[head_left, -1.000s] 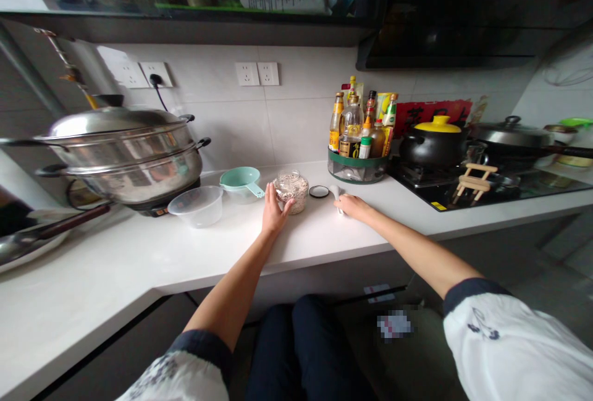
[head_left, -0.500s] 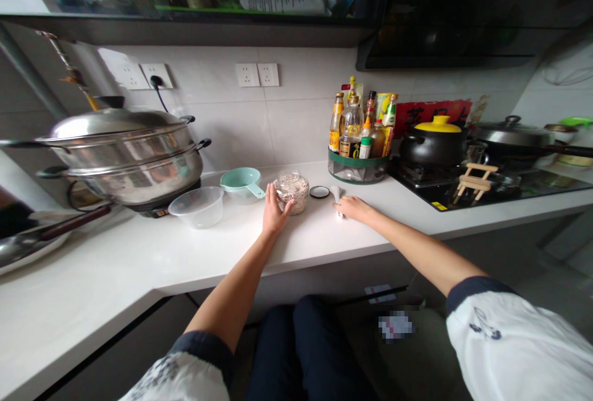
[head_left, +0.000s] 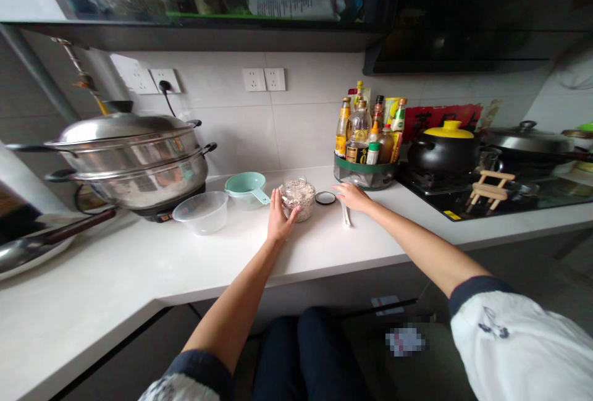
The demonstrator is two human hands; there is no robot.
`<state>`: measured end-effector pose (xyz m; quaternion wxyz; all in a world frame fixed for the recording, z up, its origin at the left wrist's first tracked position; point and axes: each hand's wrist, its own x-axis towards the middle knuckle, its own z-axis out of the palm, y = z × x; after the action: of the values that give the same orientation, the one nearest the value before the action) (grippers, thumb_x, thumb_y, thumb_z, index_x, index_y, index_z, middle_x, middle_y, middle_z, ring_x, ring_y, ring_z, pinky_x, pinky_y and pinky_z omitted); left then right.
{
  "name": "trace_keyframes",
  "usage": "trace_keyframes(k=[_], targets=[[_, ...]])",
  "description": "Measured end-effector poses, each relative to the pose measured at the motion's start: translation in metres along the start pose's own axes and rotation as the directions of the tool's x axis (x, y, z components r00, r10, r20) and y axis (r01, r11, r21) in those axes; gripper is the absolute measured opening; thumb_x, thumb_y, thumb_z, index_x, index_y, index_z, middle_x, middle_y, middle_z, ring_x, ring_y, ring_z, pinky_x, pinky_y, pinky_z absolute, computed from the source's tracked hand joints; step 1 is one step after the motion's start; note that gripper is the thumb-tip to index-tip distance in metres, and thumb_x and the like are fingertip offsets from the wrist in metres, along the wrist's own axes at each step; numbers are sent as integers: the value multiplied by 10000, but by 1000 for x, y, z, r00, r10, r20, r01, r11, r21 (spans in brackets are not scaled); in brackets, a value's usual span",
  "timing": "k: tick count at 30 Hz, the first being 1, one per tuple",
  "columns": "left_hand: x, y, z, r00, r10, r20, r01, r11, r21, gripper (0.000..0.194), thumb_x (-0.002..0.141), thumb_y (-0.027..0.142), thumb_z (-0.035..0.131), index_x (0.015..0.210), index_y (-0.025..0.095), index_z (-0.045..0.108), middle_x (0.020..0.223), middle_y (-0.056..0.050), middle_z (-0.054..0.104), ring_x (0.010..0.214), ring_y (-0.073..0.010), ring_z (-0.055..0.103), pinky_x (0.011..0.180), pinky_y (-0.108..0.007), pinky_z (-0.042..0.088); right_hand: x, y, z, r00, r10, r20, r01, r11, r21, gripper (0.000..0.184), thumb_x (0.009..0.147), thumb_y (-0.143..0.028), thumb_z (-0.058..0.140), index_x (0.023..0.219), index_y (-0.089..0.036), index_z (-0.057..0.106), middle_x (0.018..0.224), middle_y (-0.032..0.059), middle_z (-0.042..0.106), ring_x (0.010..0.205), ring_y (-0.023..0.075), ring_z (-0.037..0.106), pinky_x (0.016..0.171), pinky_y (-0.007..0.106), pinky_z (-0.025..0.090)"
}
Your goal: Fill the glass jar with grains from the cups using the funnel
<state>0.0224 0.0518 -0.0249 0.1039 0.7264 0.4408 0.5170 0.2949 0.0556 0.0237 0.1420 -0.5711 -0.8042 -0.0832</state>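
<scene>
A clear glass jar [head_left: 303, 194] of pale flakes, which look like oats, stands on the counter with its mouth uncovered. My left hand [head_left: 280, 219] cups its near left side, fingers straight along the glass and thumb across the front. To the right of the jar lies a round, black-rimmed lid [head_left: 325, 198]. My right hand [head_left: 353, 196] reaches over a white spoon [head_left: 346, 215], fingers stretched left toward the lid and slightly apart. It covers the spoon's far end; the handle shows below it. Whether the fingers touch the spoon is unclear.
Left of the jar are a mint-green strainer [head_left: 245, 183] on a bowl and a clear plastic bowl [head_left: 201, 214]. A steel steamer [head_left: 134, 154] stands farther left. Bottles fill a green-rimmed caddy [head_left: 365, 172] behind my right hand. A black pot [head_left: 445, 151] sits on the stove.
My right hand has left the spoon's handle and moved farther back, over its far end, with the fingers straightened. My left hand stays at the jar. The view has tilted slightly.
</scene>
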Motion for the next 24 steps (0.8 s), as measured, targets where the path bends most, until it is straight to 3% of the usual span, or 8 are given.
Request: trace_keyframes(k=[4,8,11,18,24], targets=[[-1,1,-1,1000,-12,4,12,1000,-2,860,797,537,576,1448,109,212,1519,-223,204,1425,-300,166,1153,-470,169,30,-3,13,996,28,90,-34,997,65,525,825,-331,587,1311,-148,510,1330,149,534,1279,275,431,1050,379,316],[-1,-2,-1,1000,-6,7,6,1000,-7,858,792,536,583,1446,114,221,1515,-218,217,1425,-302,166,1152,-480,172,48,-9,25,953,126,277,-146,988,51,759,751,-538,619,1395,-187,423,1448,143,407,1384,322,267,1102,434,217],[-1,-4,-1,1000,-5,3,5,1000,-21,854,786,536,592,1448,138,226,1517,-204,224,1423,-301,177,1151,-484,177,55,-10,35,929,145,341,-178,982,67,855,705,-628,609,1418,-210,389,1463,135,388,1403,335,214,1112,480,168],[-2,-8,1,1000,-6,2,6,1000,-29,847,795,524,588,1457,153,213,1523,-186,221,1425,-295,172,1152,-483,181,64,-6,51,948,113,299,-139,988,68,763,717,-577,623,1366,-208,466,1380,122,501,1375,338,289,1113,472,185],[-2,-9,1,1000,-14,10,14,999,-37,862,788,529,595,1457,143,212,1524,-191,215,1425,-299,166,1152,-480,179,66,-12,35,973,112,200,-147,974,170,806,716,-500,660,1386,-123,417,1381,189,477,1275,313,449,1049,389,331]])
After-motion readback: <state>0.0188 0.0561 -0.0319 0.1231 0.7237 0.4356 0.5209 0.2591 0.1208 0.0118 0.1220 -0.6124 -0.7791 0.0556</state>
